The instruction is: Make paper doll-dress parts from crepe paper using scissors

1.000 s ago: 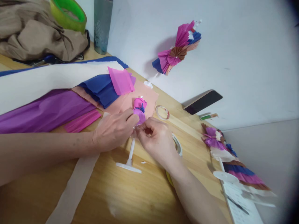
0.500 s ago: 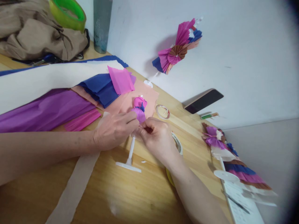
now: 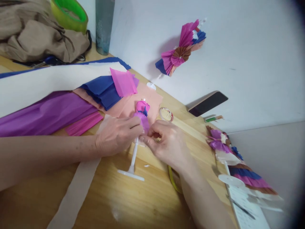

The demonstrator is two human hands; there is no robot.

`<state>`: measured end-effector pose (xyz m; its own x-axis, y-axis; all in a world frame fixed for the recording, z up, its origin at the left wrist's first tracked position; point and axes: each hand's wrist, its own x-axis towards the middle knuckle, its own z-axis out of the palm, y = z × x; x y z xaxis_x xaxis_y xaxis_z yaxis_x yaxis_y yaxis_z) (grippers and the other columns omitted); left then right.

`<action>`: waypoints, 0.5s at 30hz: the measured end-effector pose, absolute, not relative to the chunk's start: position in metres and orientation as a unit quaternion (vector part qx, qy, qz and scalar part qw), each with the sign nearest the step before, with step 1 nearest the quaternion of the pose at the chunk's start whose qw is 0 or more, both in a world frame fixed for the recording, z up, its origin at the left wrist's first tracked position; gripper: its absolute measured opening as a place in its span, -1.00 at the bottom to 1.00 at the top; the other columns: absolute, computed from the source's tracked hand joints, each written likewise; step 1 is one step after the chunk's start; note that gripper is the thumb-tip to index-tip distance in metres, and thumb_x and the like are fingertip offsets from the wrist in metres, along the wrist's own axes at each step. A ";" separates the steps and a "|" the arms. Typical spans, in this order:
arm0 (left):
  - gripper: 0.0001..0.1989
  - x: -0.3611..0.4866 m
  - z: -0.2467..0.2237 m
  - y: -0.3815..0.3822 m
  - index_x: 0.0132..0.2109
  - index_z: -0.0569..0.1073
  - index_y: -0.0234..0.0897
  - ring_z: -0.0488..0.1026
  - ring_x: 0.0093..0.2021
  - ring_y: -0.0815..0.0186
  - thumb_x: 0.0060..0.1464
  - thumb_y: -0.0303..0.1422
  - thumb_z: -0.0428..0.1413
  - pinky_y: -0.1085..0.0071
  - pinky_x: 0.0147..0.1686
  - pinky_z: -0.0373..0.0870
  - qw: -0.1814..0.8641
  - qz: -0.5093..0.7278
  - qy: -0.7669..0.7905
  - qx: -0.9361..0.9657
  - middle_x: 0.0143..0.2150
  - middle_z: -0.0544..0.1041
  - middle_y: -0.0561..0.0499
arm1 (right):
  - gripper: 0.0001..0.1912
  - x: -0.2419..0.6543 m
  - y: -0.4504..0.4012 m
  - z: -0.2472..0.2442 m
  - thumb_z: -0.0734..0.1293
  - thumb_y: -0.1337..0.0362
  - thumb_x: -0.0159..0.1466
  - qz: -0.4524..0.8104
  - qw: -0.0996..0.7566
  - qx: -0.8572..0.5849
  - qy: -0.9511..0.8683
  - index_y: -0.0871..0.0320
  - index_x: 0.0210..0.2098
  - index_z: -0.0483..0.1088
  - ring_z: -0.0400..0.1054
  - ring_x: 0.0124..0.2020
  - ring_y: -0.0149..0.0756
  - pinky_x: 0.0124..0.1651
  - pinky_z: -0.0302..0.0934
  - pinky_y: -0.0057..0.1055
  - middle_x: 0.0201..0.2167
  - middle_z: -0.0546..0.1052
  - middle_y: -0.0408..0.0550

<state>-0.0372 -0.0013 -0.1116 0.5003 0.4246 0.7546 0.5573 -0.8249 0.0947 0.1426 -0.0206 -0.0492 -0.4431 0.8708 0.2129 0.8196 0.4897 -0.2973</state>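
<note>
A miniature dress form point(image 3: 143, 110) wears crepe paper, a pink top and a purple skirt with a dark blue band tied at the waist. Its white stand point(image 3: 131, 173) tilts, with the round base towards me. My left hand point(image 3: 120, 135) is closed around the skirt's lower left side. Thumb and finger of my right hand point(image 3: 166, 143) pinch at the hem, close to the left fingertips. A pale bit of paper shows below them; exactly what lies between the right fingertips is hidden. A pale paper strip point(image 3: 77, 190) runs under my left wrist.
Crepe paper sheets, purple point(image 3: 47, 111), white point(image 3: 43, 79) and blue point(image 3: 102, 90), lie at left. Against the wall stand a paper-dressed figure point(image 3: 178, 54) and a phone point(image 3: 208, 103). A tape roll point(image 3: 175, 181) is partly behind my right arm. Another dressed figure point(image 3: 247, 175) is at right.
My right hand has shifted slightly right and down, its fingers a little further from the skirt's front. More purple skirt shows, and the stand's base has tipped slightly.
</note>
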 end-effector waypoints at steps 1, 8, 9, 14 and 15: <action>-0.80 -0.037 -0.111 -0.001 -0.41 0.34 -0.26 0.27 -0.52 0.39 0.15 -0.57 -0.03 0.38 -0.58 0.07 0.078 -0.407 -0.284 -0.865 -0.47 0.39 0.09 | -0.68 0.143 -0.021 -0.049 0.45 0.24 0.12 0.078 0.169 -0.499 -0.846 0.17 -0.62 0.27 0.20 -0.55 -0.39 -0.43 0.00 -0.42 -0.61 0.35 -0.16; -0.86 -0.037 -0.113 0.001 -0.31 0.42 -0.32 0.41 -0.33 0.33 0.16 -0.52 -0.02 0.40 -0.38 0.34 0.017 -0.379 -0.308 -0.873 -0.32 0.49 -0.01 | -0.65 0.144 -0.022 -0.046 0.46 0.17 0.11 0.100 0.164 -0.467 -0.863 0.14 -0.55 0.21 0.20 -0.51 -0.37 -0.41 0.01 -0.42 -0.57 0.35 -0.17; -0.86 -0.036 -0.113 0.001 -0.30 0.43 -0.32 0.42 -0.32 0.32 0.16 -0.53 -0.01 0.39 -0.35 0.35 0.010 -0.382 -0.314 -0.869 -0.30 0.50 -0.01 | -0.67 0.144 -0.022 -0.047 0.46 0.18 0.10 0.080 0.162 -0.469 -0.864 0.14 -0.50 0.22 0.22 -0.48 -0.34 -0.40 0.02 -0.41 -0.53 0.37 -0.15; -0.87 -0.033 -0.114 -0.001 -0.34 0.39 -0.30 0.40 -0.37 0.34 0.14 -0.52 -0.02 0.43 -0.43 0.32 0.005 -0.411 -0.335 -0.848 -0.41 0.45 0.04 | -0.75 0.142 -0.023 -0.056 0.39 0.27 0.15 0.013 0.145 -0.469 -0.871 0.15 -0.24 0.27 0.26 -0.36 -0.20 -0.32 0.08 -0.34 -0.38 0.42 -0.03; -0.87 -0.033 -0.113 -0.002 -0.34 0.38 -0.30 0.40 -0.38 0.34 0.14 -0.51 -0.02 0.44 -0.45 0.30 0.006 -0.415 -0.336 -0.845 -0.44 0.43 0.05 | -0.78 0.141 -0.024 -0.058 0.37 0.30 0.16 0.006 0.146 -0.465 -0.873 0.15 -0.22 0.27 0.26 -0.35 -0.18 -0.31 0.09 -0.32 -0.37 0.42 -0.02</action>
<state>-0.0330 -0.0021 -0.1134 0.4298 0.5634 0.7056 0.5732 -0.7740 0.2689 0.1406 -0.0237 -0.0581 -0.5249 0.8136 0.2501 0.8102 0.5677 -0.1460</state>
